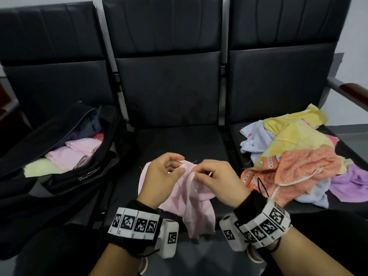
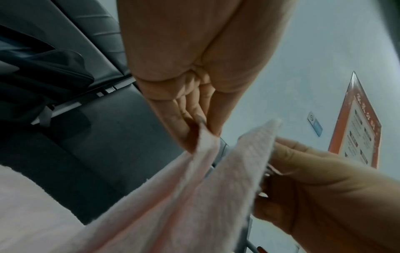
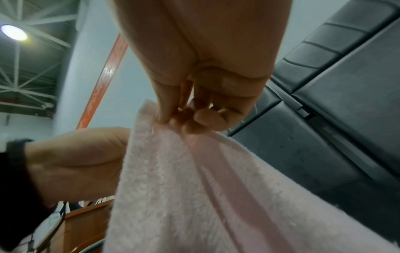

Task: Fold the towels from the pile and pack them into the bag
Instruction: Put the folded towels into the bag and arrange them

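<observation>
A pale pink towel (image 1: 191,204) hangs over the front of the middle seat, held up by both hands. My left hand (image 1: 165,172) pinches its top edge between thumb and fingers (image 2: 194,135). My right hand (image 1: 215,176) pinches the edge a little to the right, fingertips (image 3: 194,119) bunched on the cloth (image 3: 194,188). The two hands are close together. A black bag (image 1: 59,156) lies open on the left seat with folded pink and pale green towels inside. The pile of towels (image 1: 294,160), yellow, orange, blue and purple, sits on the right seat.
Three black padded seats (image 1: 175,140) form a row with metal dividers between them. A wooden armrest (image 1: 352,90) sticks out at the far right. My dark-clothed legs fill the bottom of the head view.
</observation>
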`<state>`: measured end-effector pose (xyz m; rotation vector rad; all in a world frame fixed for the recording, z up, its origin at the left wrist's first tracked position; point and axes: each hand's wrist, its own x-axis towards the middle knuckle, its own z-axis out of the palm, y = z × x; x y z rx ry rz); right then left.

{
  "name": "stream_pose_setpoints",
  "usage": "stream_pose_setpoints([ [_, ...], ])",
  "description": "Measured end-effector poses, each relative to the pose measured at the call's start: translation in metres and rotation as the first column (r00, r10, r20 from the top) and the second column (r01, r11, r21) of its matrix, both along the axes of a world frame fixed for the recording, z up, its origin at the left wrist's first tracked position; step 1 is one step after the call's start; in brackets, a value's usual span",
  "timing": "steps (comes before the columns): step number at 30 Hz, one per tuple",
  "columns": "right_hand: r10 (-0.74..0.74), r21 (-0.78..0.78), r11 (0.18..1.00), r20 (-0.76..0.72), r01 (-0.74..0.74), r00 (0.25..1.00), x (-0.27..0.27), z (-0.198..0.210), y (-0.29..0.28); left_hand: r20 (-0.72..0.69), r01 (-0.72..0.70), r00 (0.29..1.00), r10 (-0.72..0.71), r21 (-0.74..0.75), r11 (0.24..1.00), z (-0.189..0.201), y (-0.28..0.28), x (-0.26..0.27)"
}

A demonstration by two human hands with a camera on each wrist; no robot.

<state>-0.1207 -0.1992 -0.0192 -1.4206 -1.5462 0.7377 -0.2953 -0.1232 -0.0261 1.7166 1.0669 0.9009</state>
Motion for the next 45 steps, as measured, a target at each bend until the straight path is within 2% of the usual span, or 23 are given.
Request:
stream_pose_setpoints([
  [6, -0.022, 0.051, 0.999, 0.234, 0.011, 0.972, -0.005, 0.006, 0.001, 0.021, 0.064, 0.998, -0.064, 0.0, 0.998, 0.013, -0.007, 0.001],
  [11, -0.068, 0.028, 0.998, 0.244, 0.063, 0.967, -0.007, 0.006, 0.002, -0.012, 0.132, 0.991, -0.132, 0.008, 0.991, 0.02, -0.011, -0.001],
  [19, -0.142, 0.061, 0.99, 0.33, 0.129, 0.933, -0.01, 0.003, 0.003, -0.16, 0.24, 0.96, -0.229, 0.049, 0.97, 0.025, -0.015, -0.005],
  [25, -0.112, 0.068, 0.993, 0.365, 0.093, 0.924, -0.013, 0.003, 0.004, -0.195, 0.219, 0.962, -0.192, 0.126, 0.968, 0.02, -0.013, -0.004],
  [29, -0.044, 0.041, 0.999, 0.326, 0.032, 0.944, -0.007, -0.001, 0.003, -0.241, 0.188, 0.961, -0.133, 0.223, 0.957, 0.014, -0.007, -0.009],
  [32, 0.05, -0.074, 0.997, 0.345, -0.026, 0.937, 0.008, -0.012, 0.002, -0.132, 0.077, 0.99, -0.038, 0.303, 0.95, 0.015, -0.002, -0.016],
  [34, 0.152, -0.19, 0.98, 0.479, -0.067, 0.865, 0.019, -0.025, 0.002, -0.022, -0.027, 0.999, 0.036, 0.328, 0.944, 0.019, 0.003, -0.021],
  [36, 0.239, -0.271, 0.959, 0.631, -0.079, 0.738, 0.028, -0.04, 0.002, 0.077, -0.124, 0.992, 0.103, 0.354, 0.927, 0.024, 0.007, -0.027],
  [38, 0.278, -0.304, 0.949, 0.703, -0.077, 0.655, 0.036, -0.055, 0.001, 0.138, -0.205, 0.977, 0.163, 0.383, 0.901, 0.031, 0.011, -0.032],
  [42, 0.297, -0.322, 0.945, 0.781, -0.053, 0.549, 0.049, -0.076, 0.001, 0.227, -0.347, 0.935, 0.274, 0.416, 0.84, 0.041, 0.018, -0.046],
  [45, 0.279, -0.279, 0.957, 0.802, -0.081, 0.528, 0.055, -0.082, 0.001, 0.271, -0.438, 0.897, 0.35, 0.426, 0.792, 0.044, 0.022, -0.057],
])
